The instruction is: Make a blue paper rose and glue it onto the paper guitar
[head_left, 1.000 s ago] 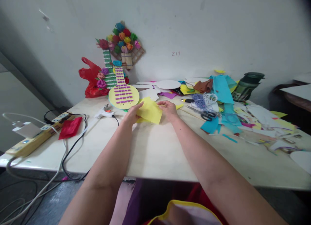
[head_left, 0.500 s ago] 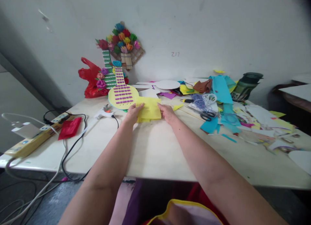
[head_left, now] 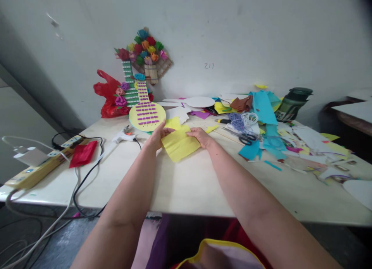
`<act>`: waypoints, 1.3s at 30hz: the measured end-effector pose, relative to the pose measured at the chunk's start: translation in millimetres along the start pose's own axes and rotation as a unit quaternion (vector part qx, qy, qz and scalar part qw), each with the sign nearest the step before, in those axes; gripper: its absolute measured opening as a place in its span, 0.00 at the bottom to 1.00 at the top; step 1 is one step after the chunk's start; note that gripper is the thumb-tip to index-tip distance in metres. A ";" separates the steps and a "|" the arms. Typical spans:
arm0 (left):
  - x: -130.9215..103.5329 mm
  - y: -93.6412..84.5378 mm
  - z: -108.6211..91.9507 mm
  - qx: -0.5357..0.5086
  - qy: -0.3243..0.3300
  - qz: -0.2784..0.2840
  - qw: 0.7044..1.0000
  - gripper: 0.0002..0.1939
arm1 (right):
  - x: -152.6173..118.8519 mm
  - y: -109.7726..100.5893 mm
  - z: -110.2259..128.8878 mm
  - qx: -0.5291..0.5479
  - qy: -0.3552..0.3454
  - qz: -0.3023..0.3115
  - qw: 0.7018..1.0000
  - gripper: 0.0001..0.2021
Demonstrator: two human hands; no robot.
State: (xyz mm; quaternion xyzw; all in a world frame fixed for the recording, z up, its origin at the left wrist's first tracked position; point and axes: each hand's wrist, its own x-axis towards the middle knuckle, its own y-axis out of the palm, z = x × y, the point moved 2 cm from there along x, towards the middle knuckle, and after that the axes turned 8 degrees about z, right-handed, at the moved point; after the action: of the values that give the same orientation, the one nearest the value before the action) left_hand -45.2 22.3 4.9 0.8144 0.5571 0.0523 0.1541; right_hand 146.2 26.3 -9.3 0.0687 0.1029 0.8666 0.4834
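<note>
A piece of thin yellow paper (head_left: 181, 145), tilted with one corner toward me, is between my two hands above the table. My right hand (head_left: 201, 137) pinches its right upper edge between thumb and fingers. At the left edge, my left hand (head_left: 157, 137) has its fingers closed at the paper, partly hidden, with the thumb raised. Behind it more yellow paper (head_left: 174, 122) shows. Just beyond my left hand stands a paper guitar (head_left: 159, 111) with a yellow round body and purple strips.
To the left lie a glue gun (head_left: 124, 135), a red packet (head_left: 83, 154) and a power strip (head_left: 43, 169) with trailing cables. Scissors (head_left: 247, 139), yarn (head_left: 238, 122), paper scraps (head_left: 316, 145) and a dark green bottle (head_left: 294, 104) occupy the right. Paper flowers (head_left: 148, 48) stand against the wall.
The yellow paper has turned and come a little nearer, its corner now pointing toward me. More yellow paper shows separately behind it. My left thumb has lifted from the sheet.
</note>
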 end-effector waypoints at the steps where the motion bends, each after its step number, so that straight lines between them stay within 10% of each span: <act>1: 0.3 0.9 0.8 0.025 -0.003 0.004 1.000 0.26 | -0.7 -0.2 0.1 -0.014 0.004 0.002 1.000 0.07; 16: 0.0 5.1 3.4 0.191 0.012 0.009 0.981 0.14 | 6.2 -6.0 -5.3 -0.085 -0.001 -0.031 0.996 0.11; 39: 2.0 9.1 3.4 0.075 -0.005 0.004 0.997 0.19 | 4.7 -6.0 -1.9 0.029 -0.017 -0.065 0.997 0.09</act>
State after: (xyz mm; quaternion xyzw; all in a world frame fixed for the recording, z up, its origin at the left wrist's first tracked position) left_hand -35.5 20.4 4.2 0.8258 0.5558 0.0074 0.0953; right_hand 148.3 33.2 -12.5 0.0907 0.1242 0.8285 0.5385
